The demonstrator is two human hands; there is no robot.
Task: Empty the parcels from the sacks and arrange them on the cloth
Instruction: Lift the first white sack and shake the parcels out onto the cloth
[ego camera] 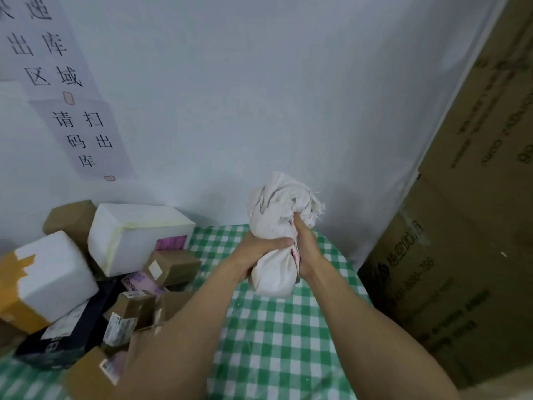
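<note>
Both forearms come in from the bottom edge and converge mid-frame, over the green checked cloth (274,342).

Near left on the cloth: parcel pile (121,284), jumbled and touching.
- brown cardboard boxes with labels
- dark bag (57,342)
- white foam box with orange tape (54,272), tilted
- bigger white foam box (135,238) behind it, also tilted, resting on the others

The sack (274,272) is white, wadded into a tight bundle and held in the air above the far part of the cloth, right of the pile and clear of it.
- Long axis is roughly upright in frame, leaning slightly.
- The frayed, crumpled end points up toward the wall; the rounded end points down toward the cloth.
- Can't tell whether anything is inside.

Left hand (259,249) wraps the sack's middle from the left, fingers curled round the front and pressed together.

Right hand (307,241) grips from the right, slightly higher. Its fingers are dug into the folds, so mostly hidden and I can't tell their spread.

Right side: tall brown cartons (461,226) with print, just beside the cloth's edge.

Far: white wall (259,96), with paper signs (86,134) in Chinese characters taped up on the left.
</note>
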